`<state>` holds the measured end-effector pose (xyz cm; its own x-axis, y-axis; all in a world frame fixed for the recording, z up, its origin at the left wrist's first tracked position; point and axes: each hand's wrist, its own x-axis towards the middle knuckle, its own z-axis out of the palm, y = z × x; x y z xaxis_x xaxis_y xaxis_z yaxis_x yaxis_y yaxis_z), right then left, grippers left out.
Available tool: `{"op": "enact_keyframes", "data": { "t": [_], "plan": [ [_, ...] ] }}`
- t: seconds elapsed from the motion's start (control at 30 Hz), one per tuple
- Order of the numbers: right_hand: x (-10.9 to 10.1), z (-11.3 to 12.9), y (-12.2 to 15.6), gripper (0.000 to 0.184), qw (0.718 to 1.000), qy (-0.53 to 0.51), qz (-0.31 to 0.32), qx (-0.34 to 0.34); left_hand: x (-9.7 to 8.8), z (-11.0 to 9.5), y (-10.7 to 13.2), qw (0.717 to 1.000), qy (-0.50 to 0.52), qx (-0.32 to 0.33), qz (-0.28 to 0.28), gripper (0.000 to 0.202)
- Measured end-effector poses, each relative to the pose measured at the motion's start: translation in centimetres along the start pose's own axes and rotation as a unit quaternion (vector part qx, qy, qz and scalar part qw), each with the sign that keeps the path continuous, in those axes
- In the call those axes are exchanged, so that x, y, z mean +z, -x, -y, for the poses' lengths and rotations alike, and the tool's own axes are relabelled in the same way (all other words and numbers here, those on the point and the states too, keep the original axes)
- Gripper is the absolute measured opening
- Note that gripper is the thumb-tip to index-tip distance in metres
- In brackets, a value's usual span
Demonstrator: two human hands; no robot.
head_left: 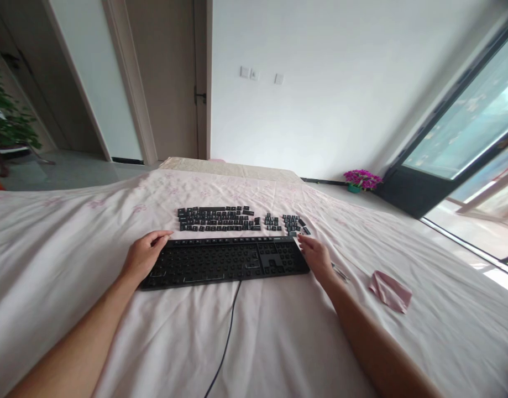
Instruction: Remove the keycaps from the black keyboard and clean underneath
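Observation:
A black keyboard (224, 261) with its keycaps removed lies on a pale pink sheet (71, 249), its cable (226, 337) running toward me. Several loose black keycaps (218, 219) are laid out in rows just behind it, with smaller groups (293, 223) to the right. My left hand (143, 257) rests on the keyboard's left end, fingers curled over its far corner. My right hand (317, 255) sits at the right end, fingertips reaching toward the nearest keycaps; whether it pinches one is unclear.
A crumpled pink cloth (389, 290) lies on the sheet to the right, and a small metal tool (340, 272) shows beside my right wrist. A pot of purple flowers (360, 181) stands on the floor by the window. A doorway (166, 83) lies beyond.

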<state>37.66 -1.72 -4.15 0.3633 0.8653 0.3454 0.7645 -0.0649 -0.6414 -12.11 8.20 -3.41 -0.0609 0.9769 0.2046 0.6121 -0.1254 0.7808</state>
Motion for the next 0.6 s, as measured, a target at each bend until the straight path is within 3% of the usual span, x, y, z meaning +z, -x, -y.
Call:
{"op": "enact_keyframes", "data": {
  "t": [0.1, 0.27, 0.6],
  "plan": [
    [0.4, -0.5, 0.6, 0.047, 0.997, -0.061, -0.014, 0.049, 0.2, 0.6, -0.2, 0.999, 0.031, -0.008, -0.018, 0.04],
    [0.5, 0.2, 0.9, 0.041, 0.999, -0.009, -0.031, 0.027, 0.5, 1.5, -0.7, 0.997, 0.07, 0.0, -0.04, 0.04],
    [0.0, 1.6, 1.5, 0.037, 0.999, 0.024, -0.035, 0.01, 0.4, 1.2, -0.6, 0.998, 0.049, 0.018, -0.033, 0.04]
  ]
}}
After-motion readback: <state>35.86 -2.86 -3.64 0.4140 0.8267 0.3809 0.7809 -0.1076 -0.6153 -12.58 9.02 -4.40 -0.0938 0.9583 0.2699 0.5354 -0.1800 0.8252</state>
